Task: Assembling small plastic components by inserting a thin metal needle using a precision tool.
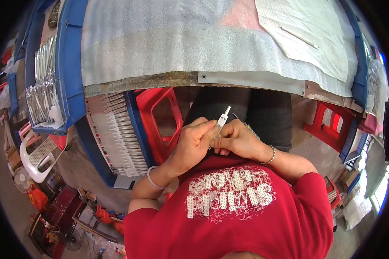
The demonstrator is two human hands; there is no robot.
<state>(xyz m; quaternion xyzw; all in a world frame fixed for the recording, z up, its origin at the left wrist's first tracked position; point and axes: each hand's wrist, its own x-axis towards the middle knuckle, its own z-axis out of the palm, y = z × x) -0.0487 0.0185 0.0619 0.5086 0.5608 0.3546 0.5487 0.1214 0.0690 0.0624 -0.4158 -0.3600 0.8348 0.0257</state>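
Just above my lap, my left hand [195, 140] is closed, pinching a slim pale tool [223, 118] with a narrow tip and two dark dots. It points up and away from me; its lower end is hidden by my fingers. My right hand [237, 141] is closed too, thumb and fingers pressed together at the tool's lower part, touching my left fingertips. A thin dark point [234, 115] sticks up beside my right index finger; I cannot make out what it belongs to. Behind that hand shows a small patch of something yellowish.
Ahead is a table covered with white foam sheet [173, 47]; a thin metal stick [298, 37] lies on a white cloth there. At left, a blue tray [71, 56] holds many slim silvery pieces [45, 82]. Below stands a blue crate [138, 129] of packaged pieces, beside a red stool [160, 114].
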